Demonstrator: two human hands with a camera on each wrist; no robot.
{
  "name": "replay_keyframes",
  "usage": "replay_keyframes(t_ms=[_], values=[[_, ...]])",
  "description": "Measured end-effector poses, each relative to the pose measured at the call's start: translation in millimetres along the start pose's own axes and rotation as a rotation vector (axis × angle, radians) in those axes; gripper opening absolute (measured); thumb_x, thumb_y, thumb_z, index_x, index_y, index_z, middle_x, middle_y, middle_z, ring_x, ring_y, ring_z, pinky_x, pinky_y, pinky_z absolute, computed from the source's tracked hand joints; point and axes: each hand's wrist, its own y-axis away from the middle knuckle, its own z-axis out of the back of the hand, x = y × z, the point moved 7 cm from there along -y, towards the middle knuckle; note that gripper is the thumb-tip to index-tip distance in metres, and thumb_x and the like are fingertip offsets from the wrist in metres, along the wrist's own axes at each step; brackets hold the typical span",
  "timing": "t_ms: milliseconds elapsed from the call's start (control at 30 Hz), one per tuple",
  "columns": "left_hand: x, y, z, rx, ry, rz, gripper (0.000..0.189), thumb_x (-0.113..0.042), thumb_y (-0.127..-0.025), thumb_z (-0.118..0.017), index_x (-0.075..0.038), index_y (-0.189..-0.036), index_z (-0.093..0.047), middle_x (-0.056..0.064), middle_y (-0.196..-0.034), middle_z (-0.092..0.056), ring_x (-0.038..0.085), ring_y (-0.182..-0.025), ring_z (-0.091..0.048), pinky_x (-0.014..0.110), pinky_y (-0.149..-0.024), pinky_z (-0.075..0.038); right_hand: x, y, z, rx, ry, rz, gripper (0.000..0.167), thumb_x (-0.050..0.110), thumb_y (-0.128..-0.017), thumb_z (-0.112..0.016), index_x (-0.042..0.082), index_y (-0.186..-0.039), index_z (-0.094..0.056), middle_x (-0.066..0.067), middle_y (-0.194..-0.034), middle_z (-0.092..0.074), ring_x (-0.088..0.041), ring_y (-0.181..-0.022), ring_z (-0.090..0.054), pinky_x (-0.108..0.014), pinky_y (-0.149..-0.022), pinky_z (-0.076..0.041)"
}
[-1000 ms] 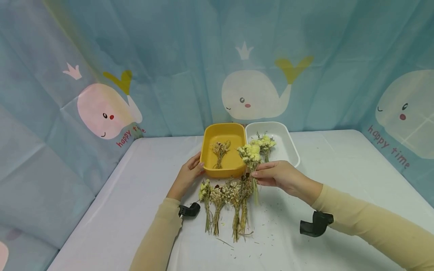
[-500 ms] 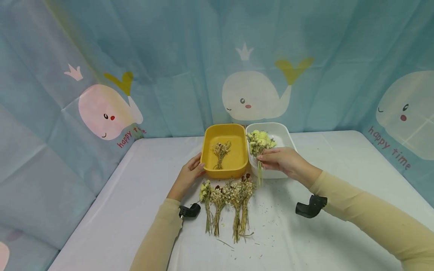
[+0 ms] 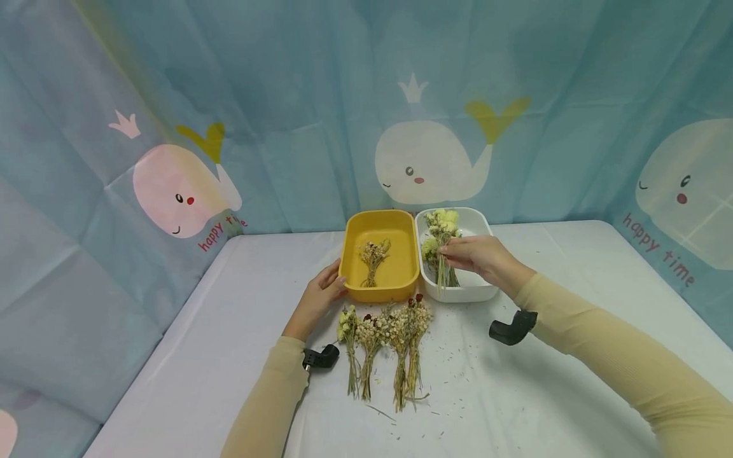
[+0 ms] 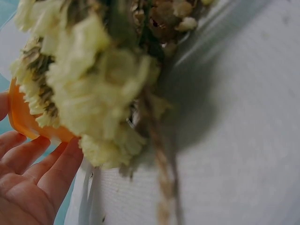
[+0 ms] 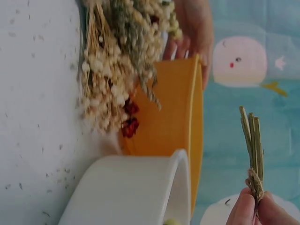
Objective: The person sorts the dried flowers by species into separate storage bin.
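My right hand (image 3: 478, 253) pinches a bunch of pale yellow dried flowers (image 3: 443, 221) by its tied stems, above the white tray (image 3: 469, 294). In the right wrist view the bare stem ends (image 5: 253, 138) stick out past finger and thumb, with twine round them. Another yellow bunch (image 3: 429, 248) lies in that tray, partly covered by the held one. My left hand (image 3: 317, 298) rests against the near left corner of the yellow tray (image 3: 380, 294), fingers nearly straight. A small dried bunch (image 3: 373, 259) lies inside the yellow tray.
Several dried bunches (image 3: 399, 337) lie in a row on the white tablecloth (image 3: 487, 394) before the trays, a yellow-headed one (image 3: 348, 337) at their left end. Loose stem bits are scattered nearby. A blue whale-print curtain (image 3: 298, 114) hangs behind the table.
My right hand has carried the yellow bunch up and away, from between the two trays to above the white tray. My left hand has stayed at the yellow tray.
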Motion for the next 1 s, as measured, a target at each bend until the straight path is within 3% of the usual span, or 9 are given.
replay_keyframes(t_ms=[200, 400, 500, 767, 1000], values=[[0.4, 0.6, 0.0, 0.004, 0.004, 0.003, 0.059, -0.019, -0.107, -0.048, -0.013, -0.160, -0.023, 0.014, -0.162, -0.031, 0.032, -0.145, -0.040, 0.046, -0.113, -0.047, 0, -12.7, 5, -0.053, 0.017, -0.007, 0.032, 0.004, -0.095, -0.066, -0.006, -0.124, -0.058, 0.008, -0.083, -0.072, -0.002, -0.075, -0.071, -0.015, -0.076, -0.061], [-1.2, 0.9, -0.6, -0.006, 0.015, 0.001, 0.060, -0.020, -0.106, -0.049, -0.011, -0.159, -0.024, 0.015, -0.161, -0.033, 0.033, -0.144, -0.041, 0.046, -0.114, -0.046, -7, -28.5, 12, -0.106, 0.013, -0.014, 0.011, 0.003, -0.093, -0.067, 0.002, -0.104, -0.066, 0.008, -0.077, -0.072, -0.003, -0.071, -0.069, -0.016, -0.074, -0.061], [-1.0, 0.2, -0.4, -0.013, 0.020, 0.002, 0.059, -0.019, -0.106, -0.049, -0.010, -0.159, -0.024, 0.016, -0.161, -0.033, 0.034, -0.144, -0.041, 0.045, -0.114, -0.046, -12, -35.9, 15, -0.131, 0.028, -0.027, 0.010, 0.003, -0.092, -0.068, 0.003, -0.102, -0.066, 0.009, -0.075, -0.071, -0.002, -0.069, -0.070, -0.018, -0.076, -0.062], [-0.6, -0.1, 0.1, -0.015, 0.023, -0.002, 0.058, -0.018, -0.106, -0.048, -0.010, -0.159, -0.024, 0.017, -0.161, -0.034, 0.034, -0.143, -0.042, 0.045, -0.113, -0.047, -24, -45.8, 17, -0.179, 0.098, -0.041, 0.040, 0.002, -0.091, -0.069, -0.008, -0.128, -0.057, 0.013, -0.071, -0.069, -0.001, -0.065, -0.069, -0.018, -0.076, -0.062], [-0.6, 0.6, -0.1, 0.002, 0.021, -0.010, 0.058, -0.019, -0.107, -0.048, -0.011, -0.159, -0.024, 0.016, -0.161, -0.033, 0.034, -0.144, -0.041, 0.046, -0.114, -0.047, -32, -48.6, 15, -0.183, 0.123, -0.038, 0.046, -0.002, -0.089, -0.070, -0.013, -0.131, -0.054, 0.010, -0.069, -0.068, -0.004, -0.065, -0.070, -0.021, -0.077, -0.063]])
